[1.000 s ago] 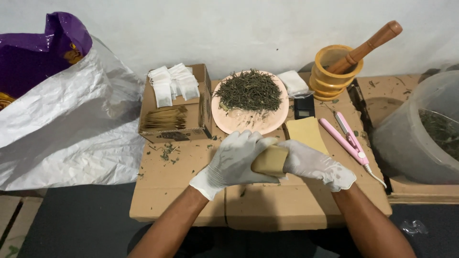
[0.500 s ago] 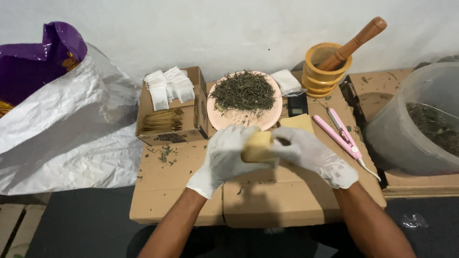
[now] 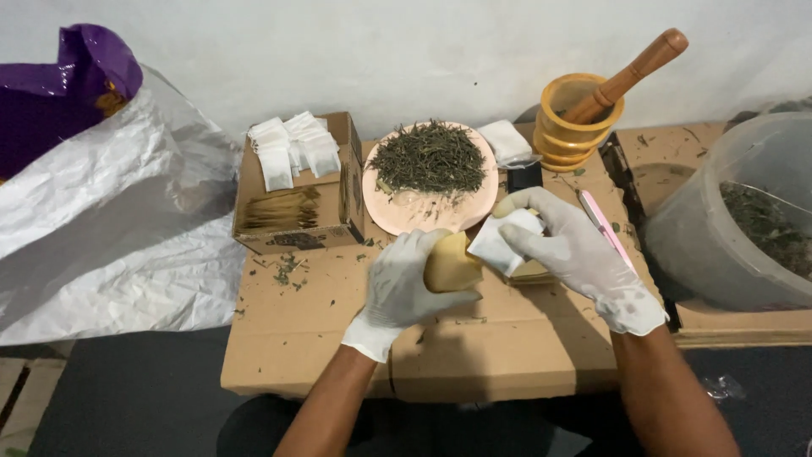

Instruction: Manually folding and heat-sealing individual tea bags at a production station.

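Head view. Both hands wear white gloves and meet above a flattened cardboard box that serves as the work surface. The left hand is closed around a tan, rounded pouch, gripping it from the left side. The right hand pinches a small white sachet between thumb and fingers — the sachet touches the pouch's right edge. Just behind the hands lies a pink plate heaped with dried green leaves. To its left stands an open carton holding more white sachets. To its right stands a yellow mortar with a wooden pestle leaning in it. A pink pen-like tool lies beside the right hand. A translucent bucket of leaves stands at far right — crumpled white plastic sheeting at far left.
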